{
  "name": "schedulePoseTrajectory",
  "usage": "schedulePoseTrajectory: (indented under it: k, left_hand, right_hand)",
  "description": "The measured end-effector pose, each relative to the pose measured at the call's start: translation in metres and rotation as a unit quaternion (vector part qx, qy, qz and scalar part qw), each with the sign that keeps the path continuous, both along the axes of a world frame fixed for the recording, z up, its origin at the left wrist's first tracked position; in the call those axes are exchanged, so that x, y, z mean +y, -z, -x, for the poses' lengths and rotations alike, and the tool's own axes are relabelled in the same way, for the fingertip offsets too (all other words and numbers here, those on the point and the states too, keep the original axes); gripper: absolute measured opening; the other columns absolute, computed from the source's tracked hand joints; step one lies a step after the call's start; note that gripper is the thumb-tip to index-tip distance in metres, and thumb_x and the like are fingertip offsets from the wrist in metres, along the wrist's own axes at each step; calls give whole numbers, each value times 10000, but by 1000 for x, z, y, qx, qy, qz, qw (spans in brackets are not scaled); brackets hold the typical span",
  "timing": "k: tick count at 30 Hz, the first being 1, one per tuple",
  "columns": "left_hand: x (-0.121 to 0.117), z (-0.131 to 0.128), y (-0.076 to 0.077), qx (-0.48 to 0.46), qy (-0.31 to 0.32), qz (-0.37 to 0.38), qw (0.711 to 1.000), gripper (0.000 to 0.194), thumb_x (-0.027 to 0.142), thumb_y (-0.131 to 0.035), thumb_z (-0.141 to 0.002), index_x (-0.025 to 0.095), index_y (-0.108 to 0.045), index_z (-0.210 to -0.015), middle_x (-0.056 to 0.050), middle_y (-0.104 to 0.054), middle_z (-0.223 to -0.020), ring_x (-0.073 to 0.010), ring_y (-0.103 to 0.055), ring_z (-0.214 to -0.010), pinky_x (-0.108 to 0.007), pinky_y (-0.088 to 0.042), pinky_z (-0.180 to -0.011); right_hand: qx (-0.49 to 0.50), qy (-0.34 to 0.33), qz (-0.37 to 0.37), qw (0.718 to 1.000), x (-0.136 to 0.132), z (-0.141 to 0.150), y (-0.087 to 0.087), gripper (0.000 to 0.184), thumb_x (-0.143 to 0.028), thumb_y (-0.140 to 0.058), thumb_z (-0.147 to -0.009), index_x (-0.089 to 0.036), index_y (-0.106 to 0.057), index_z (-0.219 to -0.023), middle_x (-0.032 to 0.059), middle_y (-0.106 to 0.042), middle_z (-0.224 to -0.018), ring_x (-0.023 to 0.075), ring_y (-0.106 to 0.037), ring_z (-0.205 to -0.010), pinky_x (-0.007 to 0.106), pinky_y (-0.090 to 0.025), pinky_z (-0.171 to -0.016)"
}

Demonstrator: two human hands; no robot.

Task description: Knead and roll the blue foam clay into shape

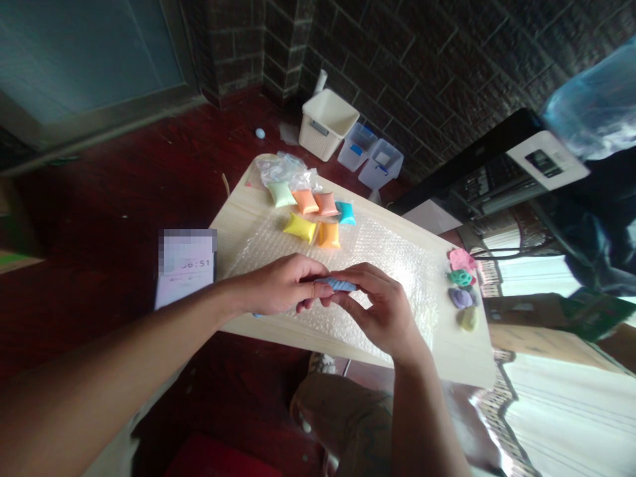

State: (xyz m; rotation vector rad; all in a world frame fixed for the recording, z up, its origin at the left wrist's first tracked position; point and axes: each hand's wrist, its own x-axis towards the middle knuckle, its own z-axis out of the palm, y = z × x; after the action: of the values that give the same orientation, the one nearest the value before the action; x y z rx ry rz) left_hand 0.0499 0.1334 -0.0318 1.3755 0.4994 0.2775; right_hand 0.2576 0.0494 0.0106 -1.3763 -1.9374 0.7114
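Note:
Between my two hands, above the bubble wrap (pixel 263 248), is a piece of blue modelling clay (pixel 340 285) with ridges across its surface. My left hand (pixel 285 285) pinches its left end with thumb and fingers. The fingers and thumb of my right hand (pixel 375 305) close on its other end. Beyond my hands lie small pillow packs of clay: a yellow pack (pixel 300 228), an orange pack (pixel 328 234), a blue pack (pixel 346 212), a pale green pack (pixel 281 194) and two orange-pink ones. A bit of blue shows under my left wrist, partly hidden.
Shaped clay pieces in pink (pixel 462 259), green (pixel 461 277), purple (pixel 461 298) and olive (pixel 468 319) line the table's (pixel 462 358) right end. Clear plastic bags (pixel 288 171) lie at its far corner. A lit phone-like screen (pixel 185 265) is at left; bins (pixel 325 126) stand on the floor.

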Motion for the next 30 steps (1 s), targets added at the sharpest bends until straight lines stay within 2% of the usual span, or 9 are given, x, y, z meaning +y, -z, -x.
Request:
schedulePoseTrajectory:
  k: [3, 8, 11, 14, 18, 24, 27, 30]
  left_hand:
    - [-1, 1, -3, 1, 16, 16, 1000, 350, 463, -602, -993, 128, -688, -936, -17, -649, -779, -110, -533, -608, -258, -421, -565]
    - [0, 3, -8, 5, 39, 55, 998, 379, 491, -586, -1000, 131, -694, -950, 22, -535, -670, -112, -481, -586, -255, -387, -562]
    - [0, 3, -4, 16, 30, 26, 999, 382, 502, -620, -980, 132, -713, -959, 33, -493, -635, -104, -444, -560, -247, -327, -528]
    - [0, 1, -1, 18, 14, -1, 1000, 339, 469, -648, -964, 137, -716, -974, -8, -610, -724, -108, -486, -594, -244, -348, -534]
    - [0, -1, -1, 2, 6, 38, 999, 343, 467, -623, -973, 140, -679, -1059, -83, -734, -1000, -123, -556, -674, -257, -440, -584]
    - [1, -1, 0, 1, -1, -12, 1000, 315, 427, -654, -948, 120, -726, -948, -51, -706, -841, -115, -544, -644, -255, -421, -587]
    - [0, -2, 2, -3, -9, 0, 1000, 331, 448, -658, -948, 129, -707, -1016, -63, -722, -926, -116, -554, -662, -251, -434, -585]
    - [-2, -3, 3, -3, -24, 11, 1000, 372, 504, -632, -968, 147, -670, -1066, -54, -714, -938, -100, -509, -608, -241, -384, -527]
  right_hand:
    - [9, -10, -12, 1000, -1, 0, 1, 299, -201, -784, -923, -309, -784, -1202, 49, -772, -1067, 203, -734, -952, 366, -597, -842]
    - [-10, 9, -3, 1000, -1, -1, 0, 257, -218, -768, -942, -301, -791, -1184, 39, -785, -1004, 191, -736, -893, 350, -582, -797]
    - [-21, 20, 5, 1000, -1, -1, -2, 201, -234, -755, -952, -274, -795, -1145, 44, -780, -971, 195, -728, -872, 351, -569, -780]
    - [-21, 22, 12, 999, 0, 0, -2, 171, -255, -735, -965, -258, -790, -1128, 50, -776, -956, 198, -721, -861, 353, -567, -775]
    - [-12, 18, 13, 1000, 0, 0, -1, 182, -268, -710, -980, -263, -783, -1147, 58, -773, -969, 203, -718, -870, 360, -576, -783]
    - [-2, 27, 12, 1000, 0, -1, 0, 145, -256, -741, -960, -241, -785, -1098, 54, -775, -953, 196, -723, -864, 349, -574, -771]
    - [-2, 31, 20, 999, 0, -2, 2, 143, -253, -726, -970, -229, -783, -1099, 57, -771, -945, 196, -725, -858, 355, -582, -776]
    - [21, 24, 15, 999, 1, -3, 4, 272, -235, -741, -956, -255, -759, -1228, 63, -757, -1008, 197, -728, -879, 365, -606, -792]
